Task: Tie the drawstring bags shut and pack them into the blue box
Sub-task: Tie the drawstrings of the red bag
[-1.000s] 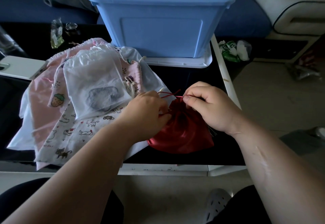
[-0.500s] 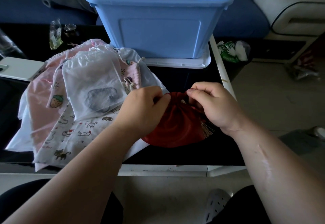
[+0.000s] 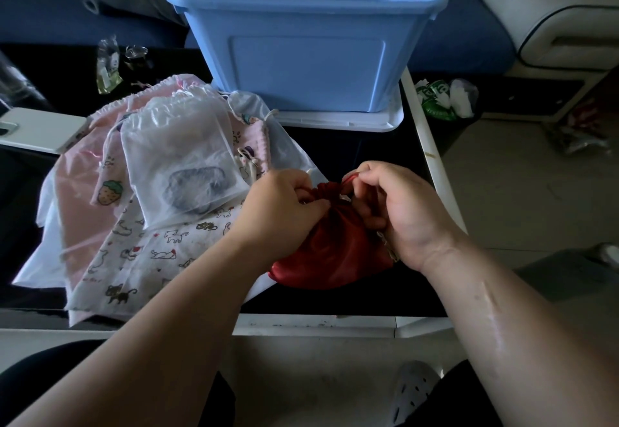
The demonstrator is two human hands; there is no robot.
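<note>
L hand (image 3: 284,204), R hand (image 3: 400,207) pinch red bag (image 3: 330,254) — green pack (image 3: 434,100) (print illegible).

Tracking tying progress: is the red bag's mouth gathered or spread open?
Gathered: red bag puckers into folds between left hand and right hand. Knotted: cannot tell.

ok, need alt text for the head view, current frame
A person's left hand and right hand pinch the gathered mouth of a red bag near the front edge of a dark table. A pile of pale bags lies to its left; an open blue box stands behind.
</note>
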